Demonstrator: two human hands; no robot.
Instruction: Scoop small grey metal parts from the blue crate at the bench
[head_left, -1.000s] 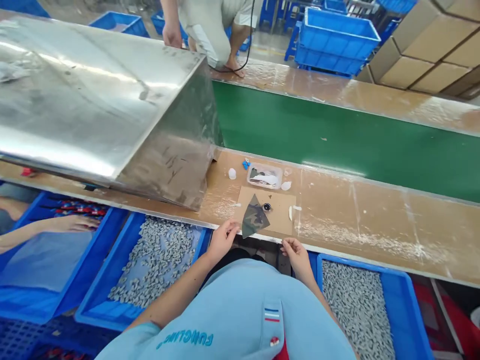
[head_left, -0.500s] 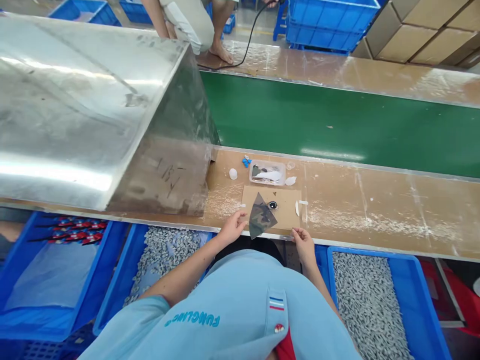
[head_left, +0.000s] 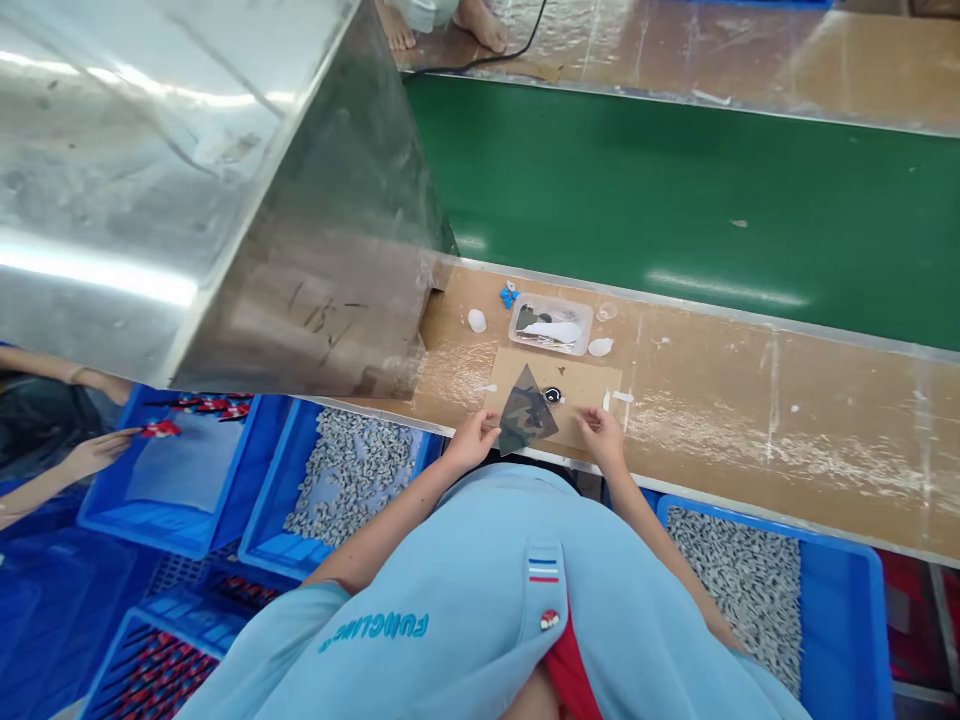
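Observation:
On a cardboard sheet (head_left: 596,378) lies a roughly triangular camouflage fabric piece (head_left: 529,412), its lower corner toward my body. My left hand (head_left: 472,442) is at the fabric's left edge, thumb and fingers a little apart; whether the tips touch it is too fine to see. To the right, my right hand (head_left: 604,437) hovers by the sheet's front edge with bent, parted fingers and nothing visible in them. Between the hands, beside the fabric, sits a small round black piece with a white ring (head_left: 553,396).
Behind the sheet stands a clear plastic tray (head_left: 579,340) of small parts, near a white cup (head_left: 477,321) and blue bits (head_left: 509,295). A metal hood (head_left: 337,300) rises at left; a green belt (head_left: 600,180) runs beyond. Blue bins (head_left: 840,600) flank me. A co-worker's hand (head_left: 97,452) holds a red-and-blue item.
The view has tilted down and shifted. My right hand has moved up closer to the round black piece. A co-worker's hand with a red-and-blue item has come into view at left.

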